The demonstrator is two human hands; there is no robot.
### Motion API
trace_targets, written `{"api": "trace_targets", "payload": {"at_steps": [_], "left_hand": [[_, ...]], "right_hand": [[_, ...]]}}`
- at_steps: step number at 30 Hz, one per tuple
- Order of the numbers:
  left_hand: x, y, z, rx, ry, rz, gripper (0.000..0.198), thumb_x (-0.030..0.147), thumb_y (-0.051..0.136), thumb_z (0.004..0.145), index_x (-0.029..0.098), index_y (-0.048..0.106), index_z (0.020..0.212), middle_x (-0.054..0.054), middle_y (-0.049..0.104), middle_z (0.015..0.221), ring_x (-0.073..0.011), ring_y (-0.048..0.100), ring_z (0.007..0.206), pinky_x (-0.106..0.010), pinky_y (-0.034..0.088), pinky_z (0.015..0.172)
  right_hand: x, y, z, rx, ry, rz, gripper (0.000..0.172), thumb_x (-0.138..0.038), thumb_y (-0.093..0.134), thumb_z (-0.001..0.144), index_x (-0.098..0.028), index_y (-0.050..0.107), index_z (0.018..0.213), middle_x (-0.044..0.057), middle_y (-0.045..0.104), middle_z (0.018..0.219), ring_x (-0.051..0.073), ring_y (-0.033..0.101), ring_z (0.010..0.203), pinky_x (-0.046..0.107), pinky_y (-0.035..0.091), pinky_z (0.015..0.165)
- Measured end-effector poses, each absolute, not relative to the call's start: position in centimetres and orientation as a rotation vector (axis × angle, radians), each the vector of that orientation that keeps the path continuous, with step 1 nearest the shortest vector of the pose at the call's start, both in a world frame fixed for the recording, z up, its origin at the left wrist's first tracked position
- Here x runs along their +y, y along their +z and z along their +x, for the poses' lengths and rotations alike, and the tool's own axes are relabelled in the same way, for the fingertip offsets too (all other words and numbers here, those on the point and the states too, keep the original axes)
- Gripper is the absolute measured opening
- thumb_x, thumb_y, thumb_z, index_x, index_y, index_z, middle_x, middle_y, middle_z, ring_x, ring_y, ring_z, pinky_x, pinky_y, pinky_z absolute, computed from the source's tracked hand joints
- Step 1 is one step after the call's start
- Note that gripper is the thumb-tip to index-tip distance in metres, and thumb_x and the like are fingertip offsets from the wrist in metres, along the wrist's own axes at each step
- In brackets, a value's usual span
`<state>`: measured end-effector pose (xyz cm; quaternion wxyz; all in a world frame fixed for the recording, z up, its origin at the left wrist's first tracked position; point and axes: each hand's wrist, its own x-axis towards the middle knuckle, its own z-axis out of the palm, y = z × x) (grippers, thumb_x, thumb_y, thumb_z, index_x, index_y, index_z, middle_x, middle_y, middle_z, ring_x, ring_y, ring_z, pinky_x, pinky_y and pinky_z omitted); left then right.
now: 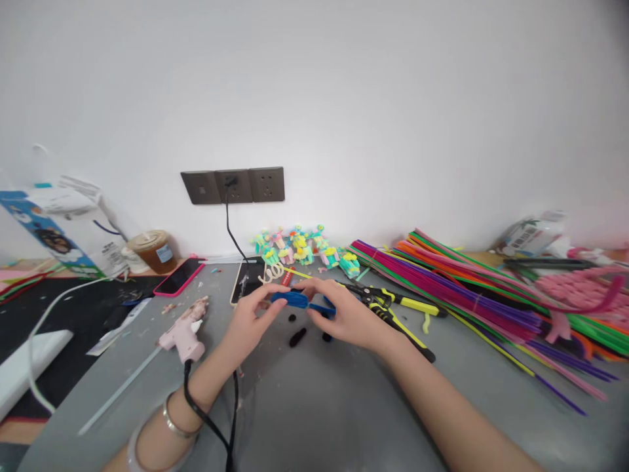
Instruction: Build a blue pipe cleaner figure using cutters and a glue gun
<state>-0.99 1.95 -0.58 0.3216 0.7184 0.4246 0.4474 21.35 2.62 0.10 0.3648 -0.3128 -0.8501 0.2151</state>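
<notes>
A blue piece [293,299], which looks like coiled or folded pipe cleaner, is held above the grey table between my two hands. My left hand [256,313] pinches its left end between thumb and fingers. The fingers of my right hand [339,308] close on its right side, where a blue strand [322,308] runs toward the palm. Below the hands lie small black fuzzy pieces [297,337], one of them partly behind my right thumb. Yellow-and-black pliers [388,311] rest just beyond my right hand.
At left lies a pink glue gun [183,337], its black cord [211,419] passing over my left forearm. Pipe cleaners [472,301] are heaped at right. Small colourful figures [302,249], phones [179,276] and a drink cup [154,251] line the back.
</notes>
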Motion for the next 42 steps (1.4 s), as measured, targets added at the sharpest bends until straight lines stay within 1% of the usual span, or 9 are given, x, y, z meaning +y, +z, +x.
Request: {"api": "trace_targets", "payload": {"at_steps": [4, 6, 9, 15, 24, 28, 33, 38, 42], "left_hand": [[1.8, -0.5, -0.9, 1.124, 1.087, 1.842, 0.021, 0.035, 0.061, 0.089, 0.017, 0.070, 0.095, -0.005, 0.075, 0.087, -0.0185, 0.072, 0.078, -0.026, 0.054, 0.071], [1.8, -0.5, -0.9, 1.116, 1.048, 1.833, 0.022, 0.036, 0.061, 0.090, 0.017, 0.070, 0.095, -0.004, 0.075, 0.084, -0.0184, 0.072, 0.076, -0.026, 0.054, 0.069], [1.8, -0.7, -0.9, 1.086, 1.011, 1.826, 0.024, 0.035, 0.059, 0.091, 0.017, 0.070, 0.101, -0.005, 0.075, 0.087, -0.0183, 0.072, 0.076, -0.027, 0.054, 0.070], [2.2, -1.2, -1.0, 1.091, 1.115, 1.917, 0.031, 0.028, 0.075, 0.078, 0.017, 0.070, 0.106, -0.008, 0.073, 0.097, -0.0188, 0.067, 0.079, -0.026, 0.054, 0.065], [2.1, -1.5, -1.2, 1.088, 1.216, 2.041, 0.021, 0.027, 0.076, 0.079, 0.018, 0.071, 0.097, -0.005, 0.071, 0.087, -0.0142, 0.061, 0.066, -0.025, 0.052, 0.062], [2.0, -1.2, -1.2, 1.107, 1.239, 2.054, 0.018, 0.026, 0.076, 0.078, 0.018, 0.072, 0.094, -0.004, 0.072, 0.084, -0.0150, 0.063, 0.066, -0.025, 0.052, 0.062], [1.9, -0.7, -1.0, 1.104, 1.262, 2.004, 0.014, 0.024, 0.074, 0.079, 0.018, 0.071, 0.091, -0.005, 0.073, 0.086, -0.0154, 0.065, 0.068, -0.026, 0.054, 0.064], [1.8, -0.5, -0.9, 1.053, 1.285, 1.988, 0.013, 0.023, 0.074, 0.079, 0.018, 0.070, 0.091, -0.004, 0.070, 0.084, -0.0162, 0.066, 0.072, -0.025, 0.055, 0.064], [1.7, -0.5, -0.9, 1.033, 1.289, 1.991, 0.013, 0.023, 0.074, 0.079, 0.018, 0.070, 0.091, -0.004, 0.070, 0.084, -0.0159, 0.066, 0.073, -0.025, 0.055, 0.064]], "right_hand": [[2.6, 0.1, 20.9, -2.129, 0.727, -0.805, 0.031, -0.023, 0.067, 0.087, -0.023, 0.059, 0.116, 0.006, 0.069, 0.105, 0.019, 0.065, 0.088, 0.032, 0.049, 0.082], [2.6, 0.1, 20.7, -2.083, 0.820, -0.821, 0.025, -0.023, 0.068, 0.086, -0.022, 0.061, 0.109, 0.004, 0.068, 0.098, 0.017, 0.064, 0.081, 0.029, 0.049, 0.076], [2.6, 0.1, 20.4, -1.996, 0.869, -0.835, 0.016, -0.020, 0.064, 0.086, -0.021, 0.062, 0.102, 0.002, 0.067, 0.090, 0.016, 0.061, 0.076, 0.027, 0.048, 0.072], [2.8, 0.0, 20.4, -1.873, 0.953, -0.774, 0.014, -0.021, 0.063, 0.085, -0.021, 0.060, 0.098, 0.003, 0.065, 0.092, 0.016, 0.060, 0.082, 0.028, 0.048, 0.076], [2.7, 0.5, 20.3, -1.873, 0.993, -0.789, 0.008, -0.022, 0.063, 0.084, -0.020, 0.063, 0.091, 0.002, 0.065, 0.088, 0.016, 0.059, 0.078, 0.028, 0.048, 0.073], [2.6, 0.5, 20.3, -1.875, 0.981, -0.802, 0.007, -0.022, 0.065, 0.084, -0.020, 0.063, 0.091, 0.002, 0.065, 0.087, 0.016, 0.060, 0.078, 0.028, 0.048, 0.072], [2.5, 0.2, 20.3, -1.888, 0.894, -0.789, 0.018, -0.022, 0.066, 0.085, -0.021, 0.060, 0.102, 0.002, 0.064, 0.091, 0.015, 0.059, 0.075, 0.027, 0.048, 0.071], [2.7, 0.1, 20.5, -1.949, 0.754, -0.761, 0.010, -0.018, 0.063, 0.086, -0.021, 0.059, 0.095, 0.000, 0.062, 0.087, 0.013, 0.058, 0.070, 0.028, 0.046, 0.074], [2.7, 0.1, 20.6, -1.953, 0.742, -0.755, 0.008, -0.019, 0.062, 0.087, -0.022, 0.059, 0.094, 0.001, 0.063, 0.086, 0.014, 0.058, 0.071, 0.029, 0.046, 0.076]]}}
